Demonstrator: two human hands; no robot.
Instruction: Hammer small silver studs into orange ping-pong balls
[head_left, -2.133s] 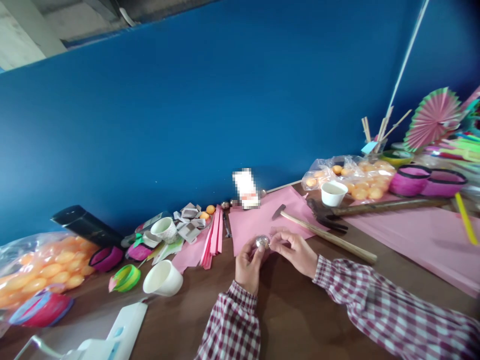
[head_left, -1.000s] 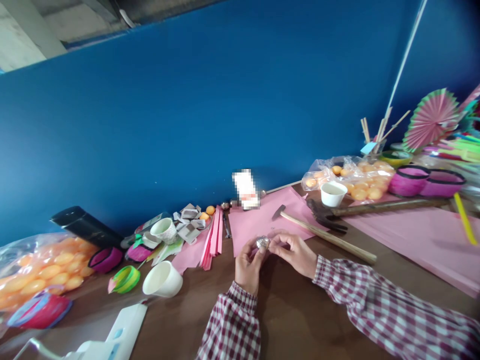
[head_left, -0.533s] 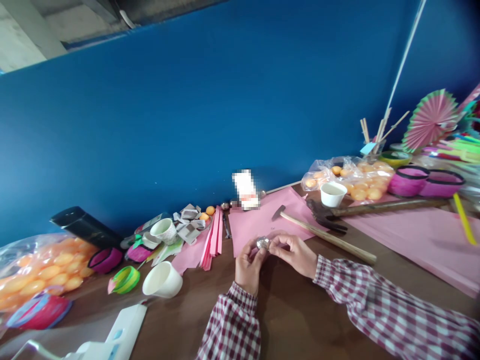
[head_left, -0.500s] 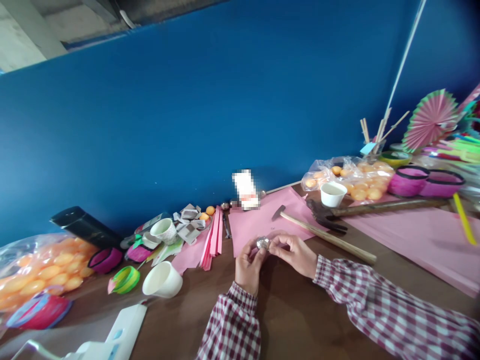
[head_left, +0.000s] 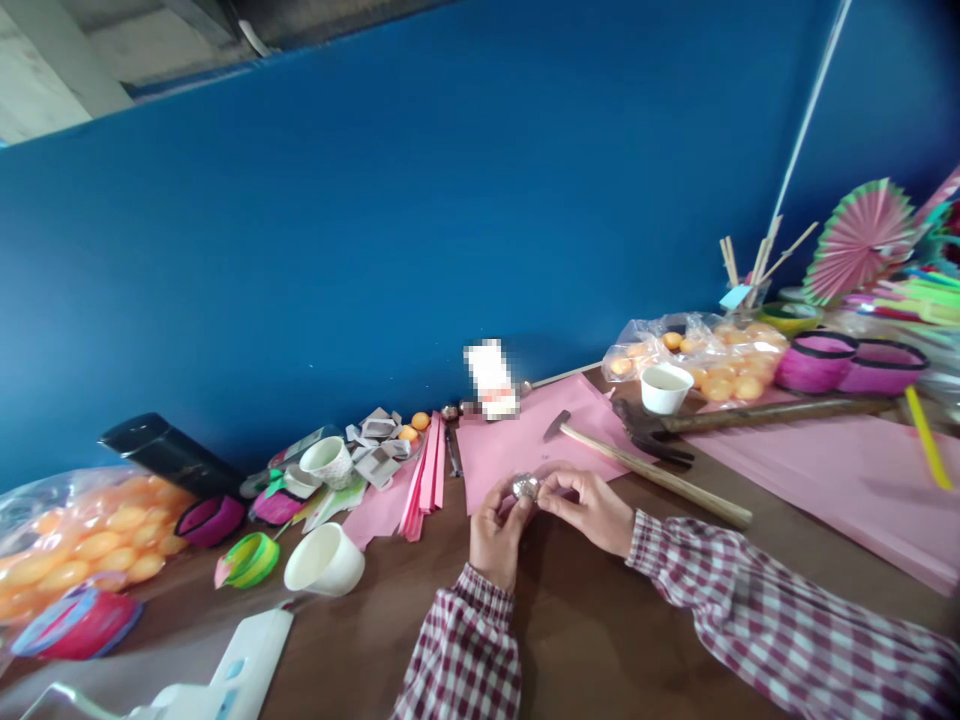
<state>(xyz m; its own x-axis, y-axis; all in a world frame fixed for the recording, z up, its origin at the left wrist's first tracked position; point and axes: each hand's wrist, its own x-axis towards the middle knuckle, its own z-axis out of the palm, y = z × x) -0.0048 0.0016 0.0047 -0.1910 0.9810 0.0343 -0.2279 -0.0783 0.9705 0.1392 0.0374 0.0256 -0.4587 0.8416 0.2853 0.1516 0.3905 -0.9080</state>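
Silver ball (head_left: 526,486) is gripped by fingers of left hand (head_left: 496,530); right hand's (head_left: 589,503) hold cannot be told. Pink paper (head_left: 510,446) beyond is partly overlain by wooden-handled hammer (head_left: 654,472).

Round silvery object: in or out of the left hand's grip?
In: the left hand pinches the round silvery object between thumb and fingers.

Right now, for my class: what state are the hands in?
Left hand: closed, holding the shiny silvery object.
Right hand: at the object's right edge; grip cannot be told.
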